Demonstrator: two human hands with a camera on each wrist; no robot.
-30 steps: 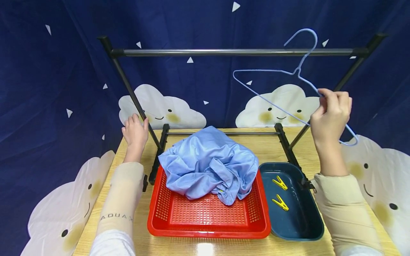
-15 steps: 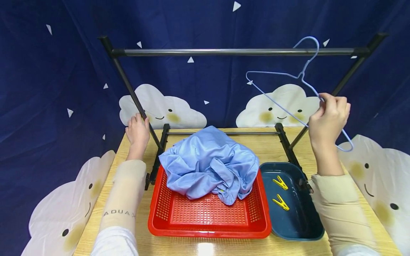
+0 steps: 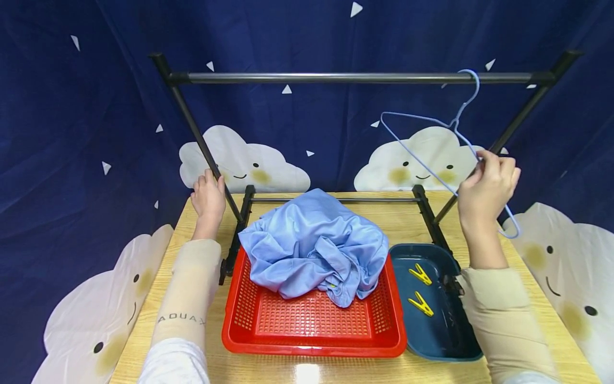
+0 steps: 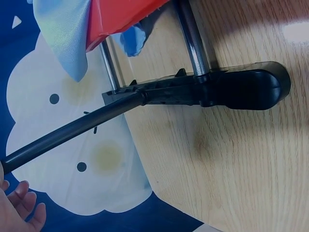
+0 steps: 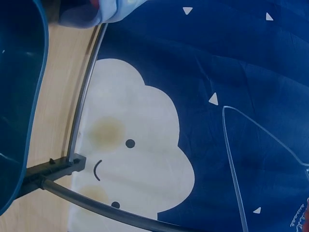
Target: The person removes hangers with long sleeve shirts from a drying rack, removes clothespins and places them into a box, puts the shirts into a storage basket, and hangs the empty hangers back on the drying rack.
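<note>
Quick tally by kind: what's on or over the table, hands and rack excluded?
Wire hanger: 1
Red basket: 1
Blue garment: 1
Dark blue tray: 1
Yellow clothespins: 2
Total: 6

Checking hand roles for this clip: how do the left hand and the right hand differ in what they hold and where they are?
The left hand grips the rack's slanted black left leg, low near the table; the right hand holds the light blue wire hanger, raised higher, its hook at the rail. Both wear beige sleeves.
</note>
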